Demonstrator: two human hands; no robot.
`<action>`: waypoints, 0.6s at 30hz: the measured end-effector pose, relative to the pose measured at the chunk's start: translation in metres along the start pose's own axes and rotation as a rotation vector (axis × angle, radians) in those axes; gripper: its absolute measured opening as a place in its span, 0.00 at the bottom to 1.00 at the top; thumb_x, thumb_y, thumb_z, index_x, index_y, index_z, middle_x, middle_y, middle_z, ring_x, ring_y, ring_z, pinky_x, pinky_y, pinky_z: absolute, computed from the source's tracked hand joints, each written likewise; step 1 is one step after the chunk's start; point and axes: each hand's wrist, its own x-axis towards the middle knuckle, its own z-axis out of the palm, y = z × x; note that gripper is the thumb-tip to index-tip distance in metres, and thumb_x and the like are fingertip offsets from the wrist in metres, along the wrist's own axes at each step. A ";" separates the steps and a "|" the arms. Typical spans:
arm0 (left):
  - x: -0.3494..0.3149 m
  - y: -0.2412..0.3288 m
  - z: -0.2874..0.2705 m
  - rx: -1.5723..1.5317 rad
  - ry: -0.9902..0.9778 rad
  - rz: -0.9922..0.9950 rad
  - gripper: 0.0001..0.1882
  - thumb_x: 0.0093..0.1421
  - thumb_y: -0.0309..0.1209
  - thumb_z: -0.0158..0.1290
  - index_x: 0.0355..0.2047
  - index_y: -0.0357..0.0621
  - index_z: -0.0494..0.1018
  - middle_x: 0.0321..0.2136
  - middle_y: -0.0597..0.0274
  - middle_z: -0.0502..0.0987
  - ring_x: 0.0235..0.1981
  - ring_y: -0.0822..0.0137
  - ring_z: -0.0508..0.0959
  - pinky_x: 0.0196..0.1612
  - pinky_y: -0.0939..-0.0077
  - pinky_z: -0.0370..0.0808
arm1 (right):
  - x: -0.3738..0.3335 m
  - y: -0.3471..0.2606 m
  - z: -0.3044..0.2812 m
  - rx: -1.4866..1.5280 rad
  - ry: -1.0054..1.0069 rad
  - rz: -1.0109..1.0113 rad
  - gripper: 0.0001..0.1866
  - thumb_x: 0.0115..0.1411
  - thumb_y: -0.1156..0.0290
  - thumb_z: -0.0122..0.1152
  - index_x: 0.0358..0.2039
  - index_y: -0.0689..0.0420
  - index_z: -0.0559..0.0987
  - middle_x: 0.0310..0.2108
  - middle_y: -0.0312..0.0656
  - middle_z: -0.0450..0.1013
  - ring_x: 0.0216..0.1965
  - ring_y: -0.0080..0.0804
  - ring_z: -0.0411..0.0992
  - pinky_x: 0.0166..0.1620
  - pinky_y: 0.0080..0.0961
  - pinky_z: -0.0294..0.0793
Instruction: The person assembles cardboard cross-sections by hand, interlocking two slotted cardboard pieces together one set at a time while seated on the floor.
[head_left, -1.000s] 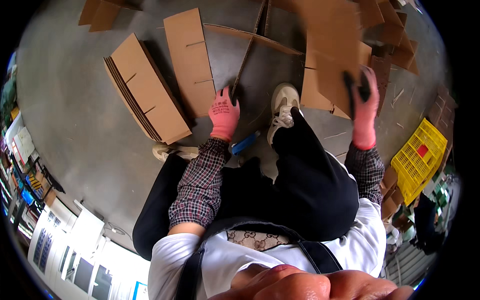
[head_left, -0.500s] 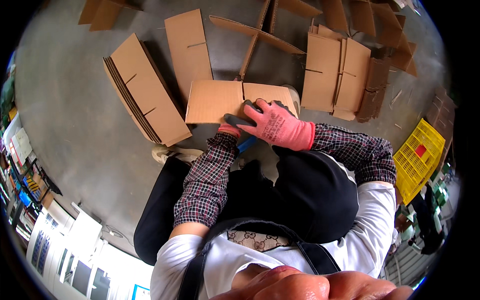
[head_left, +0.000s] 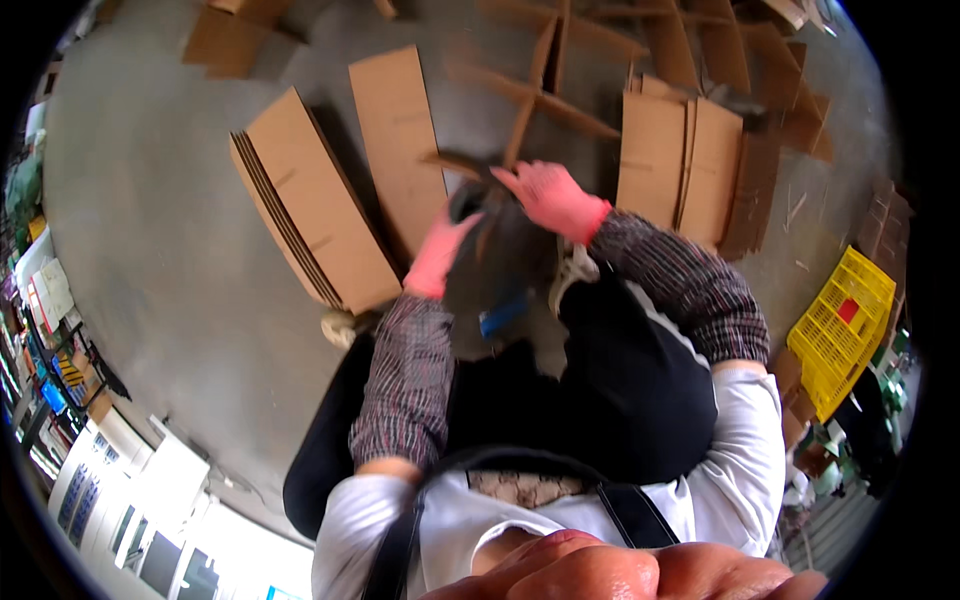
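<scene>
Crossed cardboard divider strips [head_left: 522,130] stand on edge on the floor in front of me, blurred by motion. My right hand [head_left: 553,202], in a pink glove with dark fingertips, pinches the near end of the divider where a short edge-on piece [head_left: 455,163] meets it. My left hand [head_left: 442,248], gloved alike, is just left of that joint; its dark fingers are smeared, so its grip is unclear. Beside it lies a flat slotted cardboard sheet [head_left: 398,130], and further left a stack of slotted sheets [head_left: 315,205].
Right of my hands lie more stacked cardboard sheets [head_left: 655,165], with darker pieces [head_left: 752,190] alongside. Assembled dividers [head_left: 725,45] stand at the far right. A yellow plastic crate [head_left: 845,330] is at the right edge. A blue object [head_left: 503,315] lies between my feet.
The cardboard sheet that lay broad side up in my hands no longer shows its flat face; cardboard there is now edge-on at the divider. Both hands moved forward and apart, the left coming into view.
</scene>
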 end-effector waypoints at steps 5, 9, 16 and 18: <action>0.027 -0.015 -0.070 0.646 0.674 0.099 0.39 0.54 0.41 0.54 0.59 0.35 0.49 0.54 0.38 0.59 0.56 0.46 0.61 0.56 0.58 0.61 | -0.023 -0.025 -0.139 0.253 0.011 0.122 0.30 0.43 0.72 0.63 0.50 0.55 0.69 0.39 0.45 0.69 0.40 0.43 0.70 0.41 0.34 0.71; 0.078 -0.103 -0.115 1.508 0.557 -0.161 0.42 0.56 0.53 0.45 0.63 0.43 0.43 0.62 0.42 0.47 0.61 0.40 0.51 0.59 0.47 0.53 | -0.001 -0.055 -0.240 0.125 0.157 -0.135 0.31 0.36 0.70 0.63 0.47 0.51 0.73 0.35 0.42 0.67 0.36 0.38 0.69 0.37 0.32 0.70; 0.043 -0.008 -0.061 1.202 0.759 -0.375 0.55 0.41 0.54 0.62 0.62 0.42 0.47 0.57 0.32 0.51 0.57 0.36 0.56 0.56 0.45 0.59 | 0.095 -0.038 -0.324 -0.351 0.536 -0.237 0.26 0.38 0.73 0.63 0.43 0.57 0.72 0.39 0.47 0.69 0.38 0.42 0.70 0.38 0.34 0.70; 0.077 -0.002 -0.030 1.126 0.665 0.002 0.46 0.45 0.51 0.59 0.59 0.40 0.54 0.50 0.38 0.63 0.52 0.44 0.66 0.52 0.57 0.66 | 0.083 -0.028 -0.367 -0.549 0.596 -0.134 0.27 0.39 0.73 0.65 0.45 0.58 0.71 0.40 0.48 0.70 0.40 0.42 0.70 0.40 0.34 0.70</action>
